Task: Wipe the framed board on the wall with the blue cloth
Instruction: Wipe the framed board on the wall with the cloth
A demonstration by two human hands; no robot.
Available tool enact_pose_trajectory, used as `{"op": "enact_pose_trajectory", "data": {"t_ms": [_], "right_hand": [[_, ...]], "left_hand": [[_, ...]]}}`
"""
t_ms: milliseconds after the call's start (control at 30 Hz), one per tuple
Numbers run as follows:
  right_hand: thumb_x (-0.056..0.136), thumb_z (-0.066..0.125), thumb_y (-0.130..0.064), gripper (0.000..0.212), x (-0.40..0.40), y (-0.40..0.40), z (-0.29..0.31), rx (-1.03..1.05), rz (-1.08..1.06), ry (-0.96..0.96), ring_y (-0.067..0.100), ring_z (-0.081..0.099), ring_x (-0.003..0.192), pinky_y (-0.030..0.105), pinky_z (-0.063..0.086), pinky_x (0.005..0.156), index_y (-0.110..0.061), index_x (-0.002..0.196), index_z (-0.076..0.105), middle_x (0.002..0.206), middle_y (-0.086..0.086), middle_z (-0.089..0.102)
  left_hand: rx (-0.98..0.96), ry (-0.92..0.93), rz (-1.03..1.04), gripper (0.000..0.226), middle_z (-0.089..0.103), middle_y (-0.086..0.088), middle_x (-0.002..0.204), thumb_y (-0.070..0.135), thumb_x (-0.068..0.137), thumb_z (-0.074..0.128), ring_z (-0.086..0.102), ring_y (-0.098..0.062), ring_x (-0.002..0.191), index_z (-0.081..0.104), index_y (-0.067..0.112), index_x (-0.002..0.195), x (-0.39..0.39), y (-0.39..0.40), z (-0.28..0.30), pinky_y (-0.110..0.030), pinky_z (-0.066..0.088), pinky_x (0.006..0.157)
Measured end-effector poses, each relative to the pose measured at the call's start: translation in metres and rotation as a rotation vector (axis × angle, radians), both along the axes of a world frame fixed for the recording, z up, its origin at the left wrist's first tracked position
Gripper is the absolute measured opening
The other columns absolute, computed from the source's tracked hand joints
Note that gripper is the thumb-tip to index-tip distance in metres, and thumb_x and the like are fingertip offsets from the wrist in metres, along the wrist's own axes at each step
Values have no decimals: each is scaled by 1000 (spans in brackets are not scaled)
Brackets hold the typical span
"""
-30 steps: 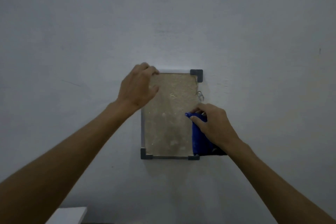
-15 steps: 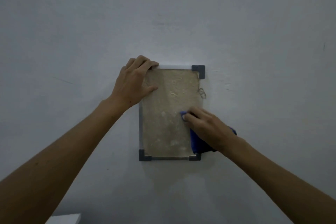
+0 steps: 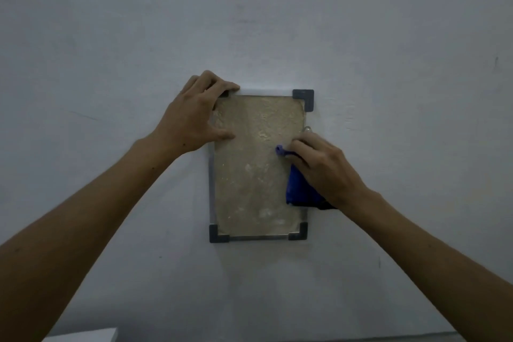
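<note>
Wiping stroke on board (image 3: 249, 189). Left hand (image 3: 194, 116) fingers hooked over top corner, thumb on face, bracing. Right hand (image 3: 324, 172) fingers clenched on cloth (image 3: 297, 191), pressed near right edge, tip poking past fingertips. Best: even pressure, overlapping passes toward bracing thumb; pale smears show below fingers.

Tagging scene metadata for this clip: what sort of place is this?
Probably an indoor room; home or office, cannot tell. Cues: a plain pale painted wall, a framed board with dark corner caps mounted on it, and the corner of a white surface at lower left.
</note>
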State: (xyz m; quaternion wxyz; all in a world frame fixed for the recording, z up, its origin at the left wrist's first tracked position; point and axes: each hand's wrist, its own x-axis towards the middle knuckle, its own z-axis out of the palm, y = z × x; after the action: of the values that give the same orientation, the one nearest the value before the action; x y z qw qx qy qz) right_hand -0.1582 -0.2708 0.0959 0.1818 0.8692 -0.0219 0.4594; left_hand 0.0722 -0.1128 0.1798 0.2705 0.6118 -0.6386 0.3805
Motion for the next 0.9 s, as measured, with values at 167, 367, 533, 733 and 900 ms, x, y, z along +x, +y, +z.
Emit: {"op": "enact_pose_trajectory", "data": {"t_ms": [167,367,533,733,900], "right_hand": [[99,58,-12,11,2,7,-20,-109,-25,280,18,58,87,35,57,71,-8,106,65,105,7,62],[98,58,-13,11,6,5,3,28,22,-46,19,58,83,34,56,76,-5,101,65,102,9,61],[100,57,-15,14,3,7,-4,2,9,201,19,60,84,38,57,72,-7,103,68,106,7,62],[99,58,-15,13,6,14,6,81,43,-14,19,59,84,35,55,76,-6,104,66,103,8,63],[98,60,-15,12,9,16,-9,-7,-14,260,17,61,87,34,58,74,-11,107,67,109,4,62]], "left_hand": [[-6,1,3,91,48,-6,126,42,63,91,45,-22,111,50,17,140,-1,-2,-3,-38,51,92],[-16,-4,17,91,47,-5,126,42,63,91,45,-21,111,49,18,140,-2,-1,-3,-38,51,92],[-12,-13,22,91,48,-6,126,42,63,91,45,-22,111,49,17,141,-3,-1,-4,-37,50,93],[-20,-10,28,90,48,-7,127,40,65,90,45,-23,112,49,15,140,-6,1,-4,-37,50,92],[-12,-13,32,89,48,-8,129,39,66,90,46,-24,113,49,14,141,-7,1,-4,-38,50,93]]}}
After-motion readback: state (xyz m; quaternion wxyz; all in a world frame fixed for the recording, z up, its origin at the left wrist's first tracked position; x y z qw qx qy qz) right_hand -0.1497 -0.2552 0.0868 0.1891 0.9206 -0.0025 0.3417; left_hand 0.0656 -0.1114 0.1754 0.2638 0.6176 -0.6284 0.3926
